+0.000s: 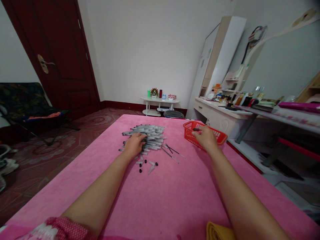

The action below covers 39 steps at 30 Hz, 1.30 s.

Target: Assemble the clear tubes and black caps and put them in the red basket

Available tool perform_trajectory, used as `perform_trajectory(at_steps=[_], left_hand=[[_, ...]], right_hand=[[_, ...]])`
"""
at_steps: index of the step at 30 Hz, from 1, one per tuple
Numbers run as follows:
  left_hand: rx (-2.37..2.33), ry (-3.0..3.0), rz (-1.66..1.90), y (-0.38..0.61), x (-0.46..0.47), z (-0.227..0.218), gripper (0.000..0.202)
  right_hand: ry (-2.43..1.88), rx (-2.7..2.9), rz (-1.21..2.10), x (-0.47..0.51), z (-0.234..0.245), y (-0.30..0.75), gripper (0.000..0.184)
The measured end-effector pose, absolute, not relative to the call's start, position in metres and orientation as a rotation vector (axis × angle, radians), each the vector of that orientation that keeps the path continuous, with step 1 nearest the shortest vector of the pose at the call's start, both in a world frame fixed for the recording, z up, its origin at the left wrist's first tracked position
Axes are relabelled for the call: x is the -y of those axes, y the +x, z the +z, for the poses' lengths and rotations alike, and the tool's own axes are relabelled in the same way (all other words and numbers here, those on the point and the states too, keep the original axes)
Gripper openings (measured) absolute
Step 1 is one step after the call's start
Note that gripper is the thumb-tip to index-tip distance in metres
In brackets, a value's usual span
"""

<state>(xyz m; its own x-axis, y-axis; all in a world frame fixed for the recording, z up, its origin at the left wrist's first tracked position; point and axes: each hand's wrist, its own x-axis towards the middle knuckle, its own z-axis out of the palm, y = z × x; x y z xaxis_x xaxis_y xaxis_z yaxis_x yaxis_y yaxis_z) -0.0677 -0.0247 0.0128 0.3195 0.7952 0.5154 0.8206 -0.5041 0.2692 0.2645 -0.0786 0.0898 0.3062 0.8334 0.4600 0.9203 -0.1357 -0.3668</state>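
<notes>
A heap of slim pens (153,135) with clear grey barrels and dark ends lies on the pink cloth (172,193). My left hand (134,145) rests at the heap's near left side, its fingers curled together; something dark shows at the fingertips, too small to name. Over the red plastic basket (188,136) is my right hand (207,136), fingers bent and closed around a small dark thing that I cannot make out. Thin pen refills (170,155) lie right of the heap. Small black caps (140,170) and short clear pieces (151,164) are scattered in front.
A folded yellow cloth (218,231) lies at the near edge. Beyond the table stand a small white side table (160,100) and a dresser (220,108) crowded with bottles. A folding chair (32,106) is at the left by the dark red door (55,36).
</notes>
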Motion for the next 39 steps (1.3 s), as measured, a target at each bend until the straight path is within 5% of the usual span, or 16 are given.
perform_trajectory(at_steps=[6, 39], left_hand=[[1.567, -2.453, -0.906, -0.067, 0.026, 0.011, 0.020], [1.280, -2.790, -0.862, -0.063, 0.034, 0.014, 0.022]], right_hand=[[-1.892, 1.793, -0.050, 0.074, 0.078, 0.235, 0.024], [-1.625, 2.243, 0.097, 0.085, 0.051, 0.177, 0.017]])
